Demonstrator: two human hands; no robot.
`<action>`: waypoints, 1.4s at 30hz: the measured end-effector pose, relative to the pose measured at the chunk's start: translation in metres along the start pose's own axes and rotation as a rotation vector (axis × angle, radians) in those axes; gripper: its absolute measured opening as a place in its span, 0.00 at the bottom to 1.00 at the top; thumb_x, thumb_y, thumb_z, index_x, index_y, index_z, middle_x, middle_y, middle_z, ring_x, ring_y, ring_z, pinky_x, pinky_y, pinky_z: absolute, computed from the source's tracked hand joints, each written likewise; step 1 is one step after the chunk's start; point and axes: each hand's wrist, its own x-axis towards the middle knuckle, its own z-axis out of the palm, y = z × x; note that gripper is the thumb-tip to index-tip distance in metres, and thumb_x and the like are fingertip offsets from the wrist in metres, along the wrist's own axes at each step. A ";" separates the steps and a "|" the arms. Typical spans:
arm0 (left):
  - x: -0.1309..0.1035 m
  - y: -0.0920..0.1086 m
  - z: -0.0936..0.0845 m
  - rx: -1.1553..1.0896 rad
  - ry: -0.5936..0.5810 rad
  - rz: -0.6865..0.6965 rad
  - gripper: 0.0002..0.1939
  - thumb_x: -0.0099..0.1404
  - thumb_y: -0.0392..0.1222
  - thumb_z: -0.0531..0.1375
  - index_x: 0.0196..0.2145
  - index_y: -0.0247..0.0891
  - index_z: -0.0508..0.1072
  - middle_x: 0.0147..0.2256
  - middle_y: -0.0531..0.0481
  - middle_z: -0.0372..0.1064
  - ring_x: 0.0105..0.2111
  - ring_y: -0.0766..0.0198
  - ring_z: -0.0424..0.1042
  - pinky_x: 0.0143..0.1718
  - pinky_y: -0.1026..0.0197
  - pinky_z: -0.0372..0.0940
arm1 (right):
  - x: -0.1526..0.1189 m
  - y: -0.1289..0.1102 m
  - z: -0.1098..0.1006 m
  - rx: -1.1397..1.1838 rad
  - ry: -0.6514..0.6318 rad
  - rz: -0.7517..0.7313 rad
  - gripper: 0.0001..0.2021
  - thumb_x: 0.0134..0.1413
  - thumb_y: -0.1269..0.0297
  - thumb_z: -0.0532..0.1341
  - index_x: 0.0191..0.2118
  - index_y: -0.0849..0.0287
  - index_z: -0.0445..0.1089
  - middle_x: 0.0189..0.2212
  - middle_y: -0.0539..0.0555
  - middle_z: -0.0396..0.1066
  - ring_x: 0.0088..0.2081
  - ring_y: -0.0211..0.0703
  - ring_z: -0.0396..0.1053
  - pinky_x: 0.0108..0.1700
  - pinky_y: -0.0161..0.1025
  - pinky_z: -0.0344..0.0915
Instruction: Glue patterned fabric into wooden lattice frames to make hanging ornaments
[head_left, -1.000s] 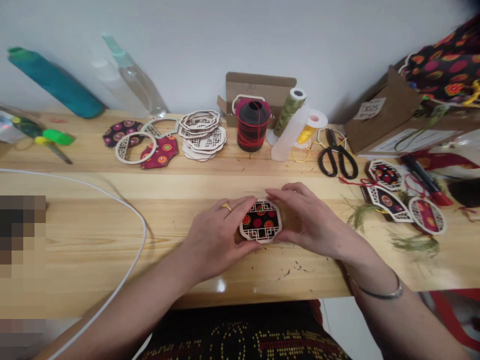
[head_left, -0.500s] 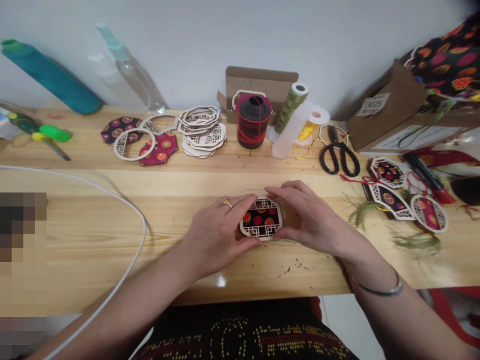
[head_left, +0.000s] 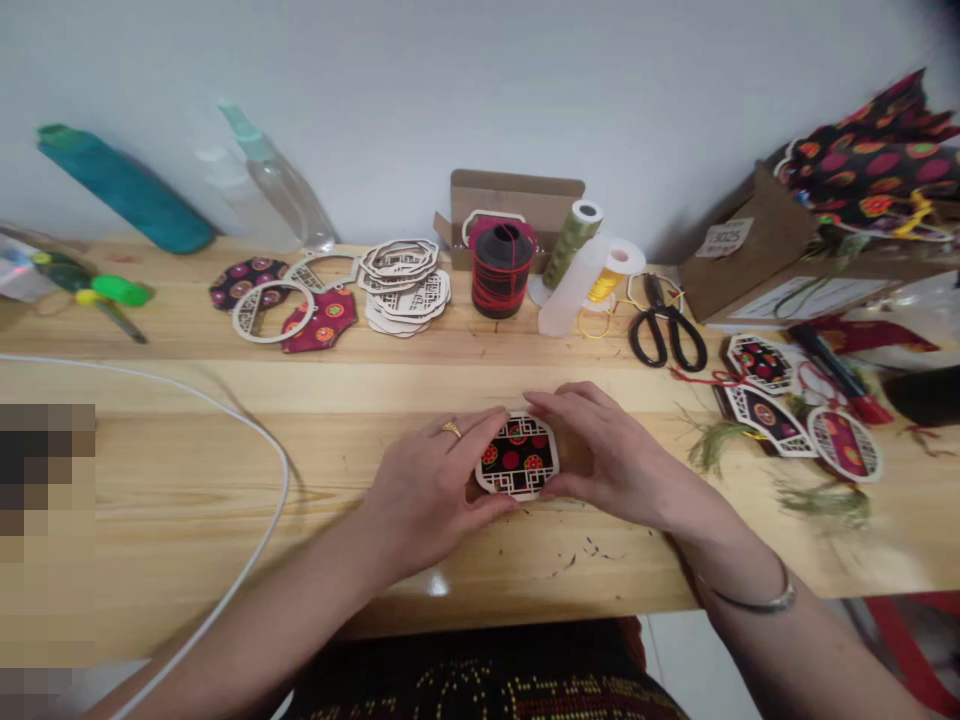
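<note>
A pale wooden lattice frame (head_left: 517,457) backed with dark patterned fabric lies on the table in front of me. My left hand (head_left: 442,480) grips its left side, fingers at the far edge and thumb at the near edge. On the other side, my right hand (head_left: 600,455) holds the right edge the same way, between fingertips and thumb. The fabric shows black, with red and orange round motifs, through the cut-out middle.
Behind stand a black spool of red thread (head_left: 502,275), stacked wooden frames (head_left: 405,290) and scissors (head_left: 666,325). Finished lattice pieces (head_left: 769,420) lie at the right, by a cardboard box (head_left: 750,235). A white cable (head_left: 281,470) curves across the left. Spray bottle (head_left: 281,180) stands at the wall.
The camera view has tilted up slightly, so everything sits lower in the picture. Both hands keep the same hold on the lattice frame.
</note>
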 end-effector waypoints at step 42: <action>0.000 0.000 -0.001 0.016 -0.030 -0.015 0.37 0.59 0.52 0.62 0.61 0.39 0.54 0.58 0.42 0.64 0.50 0.53 0.71 0.47 0.53 0.67 | 0.005 0.014 0.001 0.742 0.621 0.367 0.09 0.58 0.62 0.59 0.44 0.55 0.69 0.18 0.43 0.53 0.21 0.33 0.50 0.24 0.34 0.48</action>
